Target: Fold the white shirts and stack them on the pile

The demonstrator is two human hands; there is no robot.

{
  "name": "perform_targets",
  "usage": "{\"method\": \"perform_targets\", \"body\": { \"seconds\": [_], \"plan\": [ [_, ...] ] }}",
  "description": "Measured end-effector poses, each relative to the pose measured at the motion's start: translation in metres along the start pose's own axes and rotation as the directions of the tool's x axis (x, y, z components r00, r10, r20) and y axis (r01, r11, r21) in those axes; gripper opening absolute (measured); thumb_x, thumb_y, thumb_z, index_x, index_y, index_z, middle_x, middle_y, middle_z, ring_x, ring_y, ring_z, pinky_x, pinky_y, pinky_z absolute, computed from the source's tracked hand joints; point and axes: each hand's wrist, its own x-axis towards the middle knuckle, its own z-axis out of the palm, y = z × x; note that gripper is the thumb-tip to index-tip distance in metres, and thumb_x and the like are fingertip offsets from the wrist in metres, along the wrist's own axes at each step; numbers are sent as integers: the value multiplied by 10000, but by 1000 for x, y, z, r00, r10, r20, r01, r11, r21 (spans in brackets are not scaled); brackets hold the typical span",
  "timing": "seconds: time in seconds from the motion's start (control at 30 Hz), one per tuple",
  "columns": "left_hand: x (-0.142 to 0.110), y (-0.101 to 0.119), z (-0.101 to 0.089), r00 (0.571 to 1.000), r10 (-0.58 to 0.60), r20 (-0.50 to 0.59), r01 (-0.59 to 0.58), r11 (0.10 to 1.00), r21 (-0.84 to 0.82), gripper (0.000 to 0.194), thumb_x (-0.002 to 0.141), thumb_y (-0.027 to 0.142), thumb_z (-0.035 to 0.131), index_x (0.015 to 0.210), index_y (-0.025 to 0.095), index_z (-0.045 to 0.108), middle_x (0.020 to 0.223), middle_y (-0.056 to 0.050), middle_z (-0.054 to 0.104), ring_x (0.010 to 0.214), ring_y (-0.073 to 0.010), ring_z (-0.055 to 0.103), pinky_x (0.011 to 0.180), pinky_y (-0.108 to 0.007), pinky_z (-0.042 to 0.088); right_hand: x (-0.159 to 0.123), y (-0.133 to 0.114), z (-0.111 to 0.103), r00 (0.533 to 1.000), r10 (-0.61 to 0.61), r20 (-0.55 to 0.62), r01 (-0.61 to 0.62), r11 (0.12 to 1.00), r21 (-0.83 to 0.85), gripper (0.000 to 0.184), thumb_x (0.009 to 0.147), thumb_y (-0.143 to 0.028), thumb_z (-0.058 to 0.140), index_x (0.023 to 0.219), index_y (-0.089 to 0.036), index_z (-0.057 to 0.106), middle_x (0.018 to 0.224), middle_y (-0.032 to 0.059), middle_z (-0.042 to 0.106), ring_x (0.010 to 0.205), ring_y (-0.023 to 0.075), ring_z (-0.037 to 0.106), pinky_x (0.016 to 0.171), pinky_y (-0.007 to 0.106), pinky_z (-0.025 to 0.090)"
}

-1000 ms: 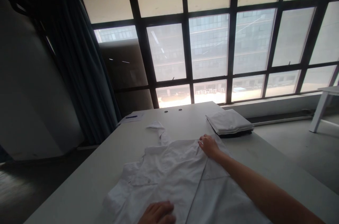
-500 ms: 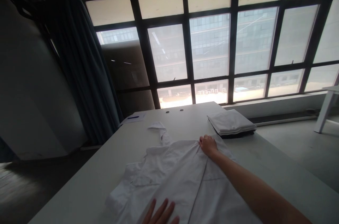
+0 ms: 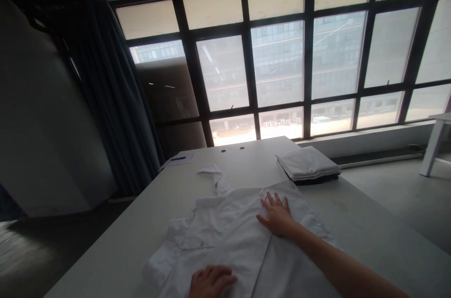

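A white shirt [image 3: 225, 234] lies spread out on the pale table [image 3: 369, 227], its collar end pointing toward the window. My right hand [image 3: 276, 216] rests flat on the shirt's upper right part, fingers spread, holding nothing. My left hand [image 3: 209, 281] lies on the shirt's near edge at the bottom of the frame, fingers loosely curved and pressing the cloth, partly cut off by the frame.
A stack of folded white cloth [image 3: 306, 164] sits at the table's far right, over something dark. A sheet of paper with a blue pen [image 3: 178, 159] lies at the far left corner. Two round holes [image 3: 232, 149] mark the tabletop's far edge. Large windows stand behind.
My right hand let go of the shirt's far edge, slid toward me and opened flat on the cloth. My left hand's fingers went from stretched to curved on the near edge.
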Motion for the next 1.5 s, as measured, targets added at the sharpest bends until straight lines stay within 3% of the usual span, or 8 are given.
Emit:
{"method": "perform_targets", "body": {
  "seconds": [0.17,0.3,0.43,0.6,0.73,0.9,1.17,1.5],
  "plan": [
    [29,-29,-30,963,-270,-13,267,957,-115,504,991,636,431,1410,397,578,1516,-22,557,1379,-250,533,1152,-415,445,-8,-3,4,996,-90,7,90,996,-14,829,941,-734,287,1619,-258,266,1703,96,135,1569,346,38,1212,587,-67],
    [34,-58,-23,899,-427,96,430,903,-7,704,959,731,378,1569,382,339,1666,-23,287,1542,-338,250,1248,-600,210,-8,-1,4,996,-88,-7,88,996,-29,806,953,-718,284,1614,-258,280,1700,97,146,1569,341,52,1216,583,-61],
    [25,-64,-18,876,-456,157,462,887,-2,722,970,726,331,1594,378,227,1689,-20,184,1565,-328,148,1256,-604,134,-13,-3,1,995,-99,-4,99,995,-33,795,959,-706,292,1611,-252,289,1698,100,153,1567,347,64,1216,594,-42],
    [17,-43,-54,827,-500,256,524,851,-29,708,911,702,482,1535,372,423,1641,-52,363,1501,-341,350,1189,-550,314,-29,-6,-7,989,-140,52,143,989,-49,827,937,-720,352,1605,-235,308,1679,146,200,1550,393,131,1188,672,4],
    [22,-34,-95,795,-518,315,566,821,-78,511,937,673,435,1185,322,710,1207,-67,752,1103,-301,695,928,-407,508,-42,-13,-29,973,-209,95,218,971,-98,805,833,-730,553,1490,-266,513,1555,201,452,1406,481,399,1089,805,18],
    [41,-50,-119,757,-528,384,582,813,-30,449,951,595,445,922,253,736,934,-54,780,846,-271,723,734,-339,497,-42,-34,-46,977,-206,51,211,968,-136,485,882,-619,561,1067,-222,769,1221,197,687,1149,411,603,1025,705,297],
    [109,-92,-97,778,-614,134,619,785,7,293,1007,421,494,1132,229,677,1149,-76,734,1030,-237,687,870,-349,512,-38,-43,9,963,-66,-260,42,994,-98,422,956,-451,491,1283,-228,636,1469,177,531,1381,362,412,1168,597,170],
    [171,-90,-29,766,-632,-114,636,772,-10,366,985,387,636,1298,200,602,1348,-87,611,1170,-247,626,998,-487,542,-31,-31,19,970,-89,-224,100,994,38,464,946,-414,481,1361,-227,569,1515,127,506,1463,294,351,1235,491,113]
  ]
}}
